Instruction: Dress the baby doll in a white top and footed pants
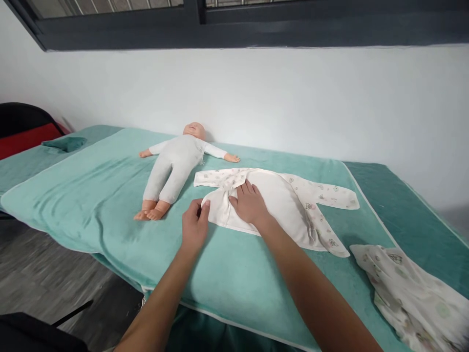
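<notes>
- The white baby shirt lies spread to the right of the doll, which serves as landmark; its long axis runs sideways, one sleeve pointing toward the doll and another away.
- The left hand, the nearer one to the doll's feet, has thumb and forefinger narrowed on the shirt's edge, on the doll's side; the cloth stretches rightward from those fingers.
- The right hand, farther right of the doll, rests palm down on the shirt, fingers extended toward the wall; whether their tips slip under the fold there is hard to tell.
- The doll lies face up, feet toward the person, head by the wall.
- A crumpled printed cloth lies well right of the doll, beyond the shirt.
- Beneath the doll spreads a teal cover.
</notes>
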The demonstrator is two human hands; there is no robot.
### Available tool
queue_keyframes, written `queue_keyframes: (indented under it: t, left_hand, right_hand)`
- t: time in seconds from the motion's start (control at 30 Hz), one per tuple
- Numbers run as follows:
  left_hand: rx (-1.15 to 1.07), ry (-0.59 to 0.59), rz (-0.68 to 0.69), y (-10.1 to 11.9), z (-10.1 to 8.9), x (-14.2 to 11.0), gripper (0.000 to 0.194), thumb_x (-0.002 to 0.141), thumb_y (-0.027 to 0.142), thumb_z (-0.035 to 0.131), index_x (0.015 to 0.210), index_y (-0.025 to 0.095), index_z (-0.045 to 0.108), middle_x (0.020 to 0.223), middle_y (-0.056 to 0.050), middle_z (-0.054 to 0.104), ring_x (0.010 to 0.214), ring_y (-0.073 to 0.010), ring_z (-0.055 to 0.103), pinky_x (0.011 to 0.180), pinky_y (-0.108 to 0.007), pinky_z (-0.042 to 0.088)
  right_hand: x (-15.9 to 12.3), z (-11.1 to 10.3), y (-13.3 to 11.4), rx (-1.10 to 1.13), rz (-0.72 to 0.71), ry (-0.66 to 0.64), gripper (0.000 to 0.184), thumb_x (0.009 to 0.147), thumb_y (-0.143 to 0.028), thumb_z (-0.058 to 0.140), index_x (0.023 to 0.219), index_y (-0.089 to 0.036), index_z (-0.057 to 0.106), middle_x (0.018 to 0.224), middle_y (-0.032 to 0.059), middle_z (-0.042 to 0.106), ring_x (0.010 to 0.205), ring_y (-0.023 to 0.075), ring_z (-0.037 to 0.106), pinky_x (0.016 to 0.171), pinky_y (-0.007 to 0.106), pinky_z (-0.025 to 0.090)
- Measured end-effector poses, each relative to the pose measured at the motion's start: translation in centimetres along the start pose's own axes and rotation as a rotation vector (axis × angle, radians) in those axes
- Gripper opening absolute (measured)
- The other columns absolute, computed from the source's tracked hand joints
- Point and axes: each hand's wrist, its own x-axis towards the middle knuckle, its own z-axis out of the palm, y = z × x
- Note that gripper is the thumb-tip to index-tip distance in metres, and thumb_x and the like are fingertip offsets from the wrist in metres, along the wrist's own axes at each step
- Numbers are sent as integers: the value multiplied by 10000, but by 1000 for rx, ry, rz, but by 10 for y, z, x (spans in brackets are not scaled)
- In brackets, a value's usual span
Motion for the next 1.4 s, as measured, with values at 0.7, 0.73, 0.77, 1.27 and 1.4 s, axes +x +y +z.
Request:
queue_keyframes:
  t: [0.7, 0.73, 0.77, 1.27, 1.4]
  left_hand:
    - [133, -144, 186, 0, 5, -7, 283, 982, 436, 503, 964, 195, 651, 724, 7, 646, 637, -146, 559, 640, -272, 405]
    - [180, -160, 235, -1, 6, -7, 269, 984, 415, 500, 970, 195, 654, 742, -2, 657, 659, -154, 575, 650, -278, 404]
    - [228, -176, 288, -2, 7, -7, 249, 982, 389, 500, 978, 197, 659, 768, -13, 670, 691, -163, 593, 663, -284, 406]
    - [249, -119, 54, 1, 8, -4, 315, 988, 451, 454, 833, 215, 593, 562, 31, 509, 539, -158, 473, 583, -277, 322]
    - [224, -30, 17, -2, 8, 1, 236, 977, 405, 482, 1001, 208, 609, 716, -2, 593, 627, -174, 541, 628, -293, 396]
  right_hand:
    - [8, -18, 1, 595, 440, 122, 396, 923, -408, 570, 1246, -180, 567, 1192, 113, 698, 1110, 275, 655, 970, 406, 487]
    - [18, -19, 2, 598, 474, 106, 424, 902, -422, 592, 1246, -176, 564, 1180, 121, 699, 1105, 294, 656, 961, 422, 485]
    - [26, -19, 4, 612, 500, 99, 436, 881, -425, 610, 1237, -176, 567, 1167, 125, 702, 1103, 307, 656, 955, 429, 484]
    - [50, -5, 14, 1252, 259, 339, 489, 876, -348, 533, 1345, -214, 504, 1360, 102, 641, 1156, 198, 649, 947, 343, 545]
    - [52, 2, 7, 1173, 136, 280, 444, 854, -261, 523, 1292, -204, 568, 1401, 96, 623, 1299, 190, 578, 1095, 347, 451]
